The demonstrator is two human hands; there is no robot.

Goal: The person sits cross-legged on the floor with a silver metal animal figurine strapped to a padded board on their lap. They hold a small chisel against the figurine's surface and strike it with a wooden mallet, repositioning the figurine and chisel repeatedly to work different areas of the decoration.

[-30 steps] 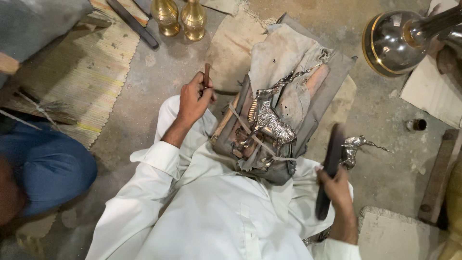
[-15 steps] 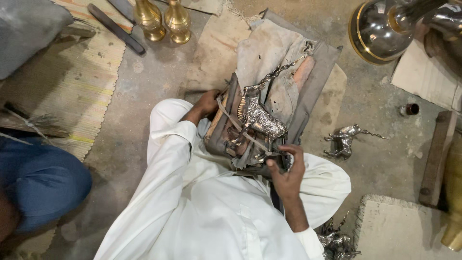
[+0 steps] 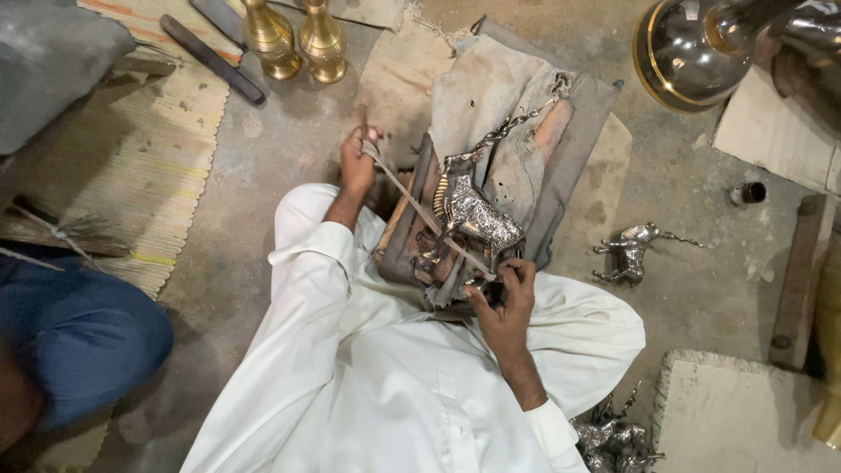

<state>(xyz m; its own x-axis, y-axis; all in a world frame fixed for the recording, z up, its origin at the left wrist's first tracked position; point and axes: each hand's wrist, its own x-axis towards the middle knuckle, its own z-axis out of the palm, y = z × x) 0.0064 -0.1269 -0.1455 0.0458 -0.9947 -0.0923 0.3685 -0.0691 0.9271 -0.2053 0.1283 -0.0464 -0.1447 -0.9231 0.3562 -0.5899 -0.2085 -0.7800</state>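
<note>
On the cloth-padded block (image 3: 526,114) between the knees lies a silvery metal deer figurine (image 3: 473,210); likely heavy and rigid, with thin legs and antlers (fragile-looking), so best held by the body. Left hand (image 3: 357,162) and right hand (image 3: 508,298) each grip an end of a strip (image 3: 420,210) stretched across it.

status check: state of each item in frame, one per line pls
left hand: gripping the strap's upper end
right hand: pinching the strap's lower end
strap: stretched across the deer figurine
deer figurine: lying on the padded block
padded block: cloth-covered, on the floor
second figurine: on the floor, untouched
brass vases: upright
</note>
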